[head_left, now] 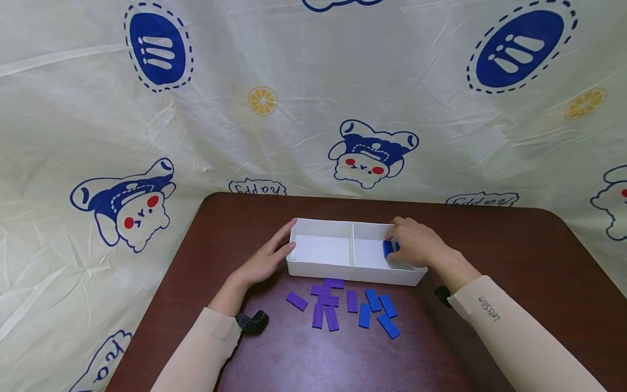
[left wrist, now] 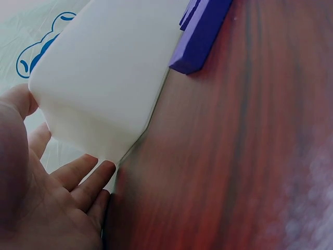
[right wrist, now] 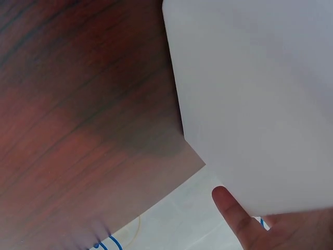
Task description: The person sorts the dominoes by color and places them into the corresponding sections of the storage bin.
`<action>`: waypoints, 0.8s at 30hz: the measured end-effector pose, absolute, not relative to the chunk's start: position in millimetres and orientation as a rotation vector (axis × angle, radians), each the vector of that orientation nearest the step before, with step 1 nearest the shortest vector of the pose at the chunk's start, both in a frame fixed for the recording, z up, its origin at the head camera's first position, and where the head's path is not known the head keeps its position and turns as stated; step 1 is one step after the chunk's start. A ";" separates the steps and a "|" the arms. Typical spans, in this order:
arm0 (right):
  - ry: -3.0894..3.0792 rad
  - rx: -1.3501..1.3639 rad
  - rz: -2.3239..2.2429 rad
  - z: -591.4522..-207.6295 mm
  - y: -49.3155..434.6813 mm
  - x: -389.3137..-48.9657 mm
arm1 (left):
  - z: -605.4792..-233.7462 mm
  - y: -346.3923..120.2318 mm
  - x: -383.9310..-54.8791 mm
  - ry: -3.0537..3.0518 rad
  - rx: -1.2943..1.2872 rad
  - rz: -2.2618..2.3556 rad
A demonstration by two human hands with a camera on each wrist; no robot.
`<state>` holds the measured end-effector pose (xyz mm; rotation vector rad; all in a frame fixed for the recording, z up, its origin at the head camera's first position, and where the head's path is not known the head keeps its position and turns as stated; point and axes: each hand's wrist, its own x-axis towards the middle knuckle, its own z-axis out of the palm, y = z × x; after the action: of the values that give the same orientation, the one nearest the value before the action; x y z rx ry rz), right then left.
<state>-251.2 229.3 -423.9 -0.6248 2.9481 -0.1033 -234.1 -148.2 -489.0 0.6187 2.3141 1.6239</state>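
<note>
A white two-compartment box [head_left: 320,270] stands on the brown table. My left hand [head_left: 262,263] rests against its left end, with the thumb near the rim and the fingers fairly straight. In the left wrist view the fingertips [left wrist: 106,165] touch the end wall. Over the right compartment, my right hand [head_left: 416,242] has its fingers curled about a blue block [head_left: 387,249]. Those fingers partly hide the blue, so whether more than one block is there I cannot tell. The box wall [right wrist: 250,104] blocks the right wrist view of the grip.
Several purple blocks [head_left: 328,300] lie loose in front of the box, some overlapping. To their right lie several blue blocks [head_left: 388,326]. A patterned pale sheet [head_left: 294,147] hangs behind the table's far edge. Each wrist wears a black band [head_left: 252,322].
</note>
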 end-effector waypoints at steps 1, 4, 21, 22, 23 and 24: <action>2.949 -0.626 -0.102 -423.8 229.0 -250.9 | -489.3 -148.2 -234.2 2.314 0.620 1.622; 2.949 -0.624 -0.091 -423.9 228.3 -249.9 | -489.8 -148.4 -234.4 2.311 0.619 1.624; 2.954 -0.619 -0.026 -424.0 226.7 -250.1 | -488.3 -149.3 -234.4 2.305 0.599 1.617; 2.954 -0.618 -0.023 -424.3 226.9 -250.3 | -488.5 -149.4 -234.6 2.305 0.600 1.618; 2.954 -0.618 -0.021 -424.4 226.9 -250.4 | -488.7 -149.4 -234.7 2.304 0.603 1.620; 2.953 -0.618 -0.019 -424.7 226.9 -250.5 | -488.8 -149.4 -234.8 2.303 0.604 1.621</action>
<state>-250.5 226.9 -424.7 -0.6179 2.9534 -0.0187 -234.8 -149.4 -488.8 0.6038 2.3026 1.6208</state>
